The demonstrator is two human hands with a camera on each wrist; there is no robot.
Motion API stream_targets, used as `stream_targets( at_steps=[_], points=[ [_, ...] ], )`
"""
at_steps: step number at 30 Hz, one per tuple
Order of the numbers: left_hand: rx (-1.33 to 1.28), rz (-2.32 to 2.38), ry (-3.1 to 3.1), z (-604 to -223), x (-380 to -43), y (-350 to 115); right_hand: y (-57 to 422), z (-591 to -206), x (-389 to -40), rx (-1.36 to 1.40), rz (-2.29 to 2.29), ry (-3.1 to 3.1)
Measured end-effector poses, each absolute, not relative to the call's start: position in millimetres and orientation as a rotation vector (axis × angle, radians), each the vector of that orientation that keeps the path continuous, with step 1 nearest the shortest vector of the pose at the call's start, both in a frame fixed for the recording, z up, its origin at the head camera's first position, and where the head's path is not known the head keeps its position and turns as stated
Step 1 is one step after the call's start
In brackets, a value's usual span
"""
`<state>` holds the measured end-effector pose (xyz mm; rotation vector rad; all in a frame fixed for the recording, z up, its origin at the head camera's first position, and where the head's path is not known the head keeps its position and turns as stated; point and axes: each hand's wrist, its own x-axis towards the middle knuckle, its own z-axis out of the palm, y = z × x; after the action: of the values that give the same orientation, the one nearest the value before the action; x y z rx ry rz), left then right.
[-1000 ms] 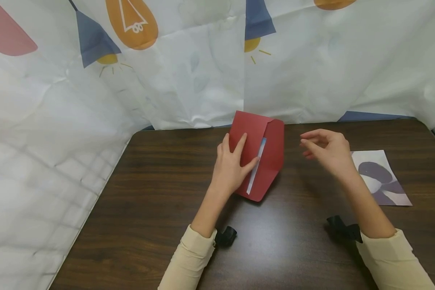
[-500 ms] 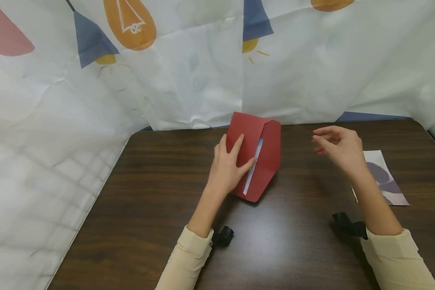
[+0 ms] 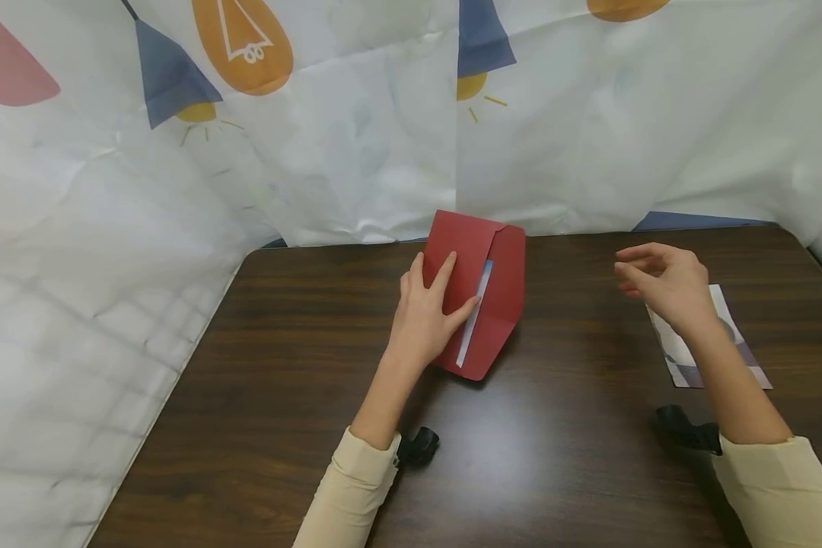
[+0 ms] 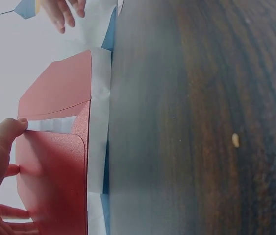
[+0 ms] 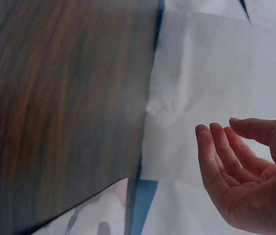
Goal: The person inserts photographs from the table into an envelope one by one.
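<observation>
Fingers (image 3: pixel 444 272) of the left hand (image 3: pixel 420 323) are spreading wide and nearly straight across the face of a red envelope (image 3: pixel 501 301). Its thumb is resting at the opening, touching a pale slip (image 3: pixel 473 320) that is showing as a narrow strip along the mouth. Whether any fingertip is hooking behind the envelope: cannot tell.

Right hand (image 3: pixel 671 285) is hovering over the tabletop (image 3: pixel 562 487), apparently holding nothing. Its fingers are curling loosely, thumb tip lying close to the fingertips; the head view is showing a slight gap there.

Key relation, as judged: the envelope is lying to the left of the right fingertips, well apart from them, near the far edge of the table. Those fingertips are pointing toward it. Its long axis is running mostly away from the person, the far end leaning a little to the right. The unsealed flap is facing the right-hand side. Left hand is clearly the nearer one, already in contact. Whether the envelope is resting fully on the wood: cannot tell.

Patterned card (image 3: pixel 674 350) is lying under the right forearm, partly covered by it. Cloth backdrop (image 3: pixel 555 137) is hanging just behind the table.
</observation>
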<state>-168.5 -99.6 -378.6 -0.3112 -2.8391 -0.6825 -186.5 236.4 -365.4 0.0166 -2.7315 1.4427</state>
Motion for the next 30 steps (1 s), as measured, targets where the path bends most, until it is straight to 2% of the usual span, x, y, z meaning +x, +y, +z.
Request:
stream_targets(
  at_steps=[30],
  points=[
    [-0.310,-0.706,-2.827,-376.1,-168.0,-100.8,291.7,-385.9,-192.6,-0.050,1.122,-2.912]
  ],
)
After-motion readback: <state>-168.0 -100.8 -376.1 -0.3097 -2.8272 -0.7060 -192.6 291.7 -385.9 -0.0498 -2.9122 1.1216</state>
